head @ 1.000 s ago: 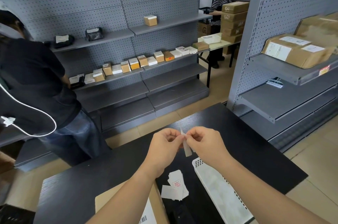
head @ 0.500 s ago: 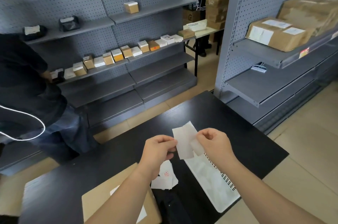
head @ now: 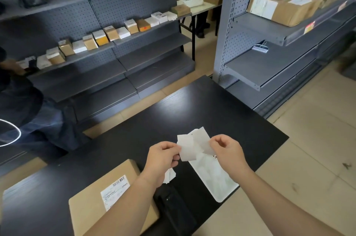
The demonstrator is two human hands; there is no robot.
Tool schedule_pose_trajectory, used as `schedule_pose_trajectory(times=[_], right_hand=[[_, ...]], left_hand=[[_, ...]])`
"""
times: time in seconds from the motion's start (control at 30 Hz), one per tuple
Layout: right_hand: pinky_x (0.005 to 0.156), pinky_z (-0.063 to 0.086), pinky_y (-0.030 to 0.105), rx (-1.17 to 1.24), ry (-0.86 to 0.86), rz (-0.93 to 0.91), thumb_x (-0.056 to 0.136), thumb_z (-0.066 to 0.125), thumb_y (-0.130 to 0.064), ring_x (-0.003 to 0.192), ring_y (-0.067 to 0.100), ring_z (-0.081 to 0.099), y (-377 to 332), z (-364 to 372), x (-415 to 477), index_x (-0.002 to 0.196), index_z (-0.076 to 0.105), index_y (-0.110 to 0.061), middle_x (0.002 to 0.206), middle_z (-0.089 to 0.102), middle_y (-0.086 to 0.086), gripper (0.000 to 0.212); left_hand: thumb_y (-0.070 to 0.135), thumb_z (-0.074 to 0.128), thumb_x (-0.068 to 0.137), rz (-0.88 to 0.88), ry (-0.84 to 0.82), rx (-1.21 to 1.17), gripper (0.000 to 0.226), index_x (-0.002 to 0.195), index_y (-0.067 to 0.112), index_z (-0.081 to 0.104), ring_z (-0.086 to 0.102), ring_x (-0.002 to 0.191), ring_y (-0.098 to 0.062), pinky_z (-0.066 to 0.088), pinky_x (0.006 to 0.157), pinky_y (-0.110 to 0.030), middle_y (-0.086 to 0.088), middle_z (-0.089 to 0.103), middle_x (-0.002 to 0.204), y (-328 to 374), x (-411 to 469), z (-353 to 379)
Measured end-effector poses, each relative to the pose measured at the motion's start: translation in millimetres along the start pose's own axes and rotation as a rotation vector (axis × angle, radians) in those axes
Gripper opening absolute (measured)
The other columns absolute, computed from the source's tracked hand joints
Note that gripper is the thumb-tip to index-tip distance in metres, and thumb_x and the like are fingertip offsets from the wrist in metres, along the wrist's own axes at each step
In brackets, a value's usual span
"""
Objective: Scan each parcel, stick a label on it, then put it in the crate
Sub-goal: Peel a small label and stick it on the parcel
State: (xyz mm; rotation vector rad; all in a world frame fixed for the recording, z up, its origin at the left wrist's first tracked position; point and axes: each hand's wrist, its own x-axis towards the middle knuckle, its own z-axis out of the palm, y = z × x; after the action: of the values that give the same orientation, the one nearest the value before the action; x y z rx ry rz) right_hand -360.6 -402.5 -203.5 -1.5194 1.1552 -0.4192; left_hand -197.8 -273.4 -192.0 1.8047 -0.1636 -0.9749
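From the head camera, both hands are raised over a black wooden desk [head: 212,108]. Bare desk surface stretches ahead of them to its far corner, and its right edge runs just beyond the right wrist, with tan floor tiles past it. The left hand [head: 163,155] pinches one edge of a thin white paper label [head: 186,149] between thumb and fingers. The right hand [head: 227,151] pinches a second white sheet [head: 201,137] that overlaps the label. Directly below the right hand lies a shallow white plastic crate [head: 223,196]. Below and left of the left hand a flat brown cardboard parcel [head: 90,208] lies on the desk. Its white shipping sticker [head: 113,192] carries a barcode, but the print is too small to read.
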Motion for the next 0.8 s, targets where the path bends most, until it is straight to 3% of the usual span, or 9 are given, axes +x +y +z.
schedule_pose_trajectory(times=[0.17,0.3,0.5,0.67,0.8], right_hand=[[0.061,0.049,0.024,0.024,0.008,0.028,0.096,0.064,-0.024,0.075,0.013,0.061,8.5,-2.5,5.2,0.086,0.073,-0.023,0.086,0.07,-0.005,0.014],[0.059,0.047,0.024,0.023,0.047,0.046,0.095,0.065,-0.022,0.071,0.011,0.059,10.3,-5.1,8.7,0.083,0.074,-0.024,0.083,0.07,-0.005,0.015],[0.053,0.044,0.017,-0.187,-0.026,0.087,0.091,0.07,-0.023,0.059,0.005,0.057,20.9,-4.6,10.9,0.081,0.078,-0.016,0.074,0.072,-0.011,0.015],[0.061,0.047,0.014,-0.23,-0.065,0.168,0.087,0.079,-0.021,0.084,0.004,0.068,36.9,0.6,12.0,0.078,0.075,-0.029,0.098,0.072,-0.013,0.013],[0.067,0.048,0.015,-0.213,-0.048,0.174,0.085,0.082,-0.02,0.095,0.006,0.067,50.0,3.5,14.5,0.076,0.073,-0.031,0.096,0.072,-0.013,0.016]], left_hand=[[0.007,0.071,0.088,0.0,-0.023,-0.001,0.005,0.085,0.003,0.074,0.062,0.069,-0.016,0.058,0.068,-0.028,-0.009,0.068,0.077,-4.7,6.2,5.0],[0.006,0.07,0.088,0.003,0.014,0.038,0.005,0.087,0.005,0.075,0.064,0.069,-0.017,0.06,0.07,-0.031,-0.017,0.072,0.087,-4.9,10.5,4.3],[0.007,0.069,0.089,0.019,0.07,0.116,0.007,0.086,0.009,0.075,0.064,0.069,-0.017,0.058,0.063,-0.026,-0.016,0.072,0.088,-9.6,14.8,7.1],[0.006,0.069,0.088,0.009,0.064,0.144,0.007,0.083,0.007,0.074,0.06,0.065,-0.017,0.058,0.066,-0.03,-0.013,0.071,0.08,-19.3,14.4,18.2],[0.008,0.066,0.091,-0.021,0.077,0.166,0.01,0.085,0.01,0.074,0.063,0.067,-0.016,0.06,0.066,-0.029,-0.012,0.073,0.082,-32.3,18.9,27.6]])
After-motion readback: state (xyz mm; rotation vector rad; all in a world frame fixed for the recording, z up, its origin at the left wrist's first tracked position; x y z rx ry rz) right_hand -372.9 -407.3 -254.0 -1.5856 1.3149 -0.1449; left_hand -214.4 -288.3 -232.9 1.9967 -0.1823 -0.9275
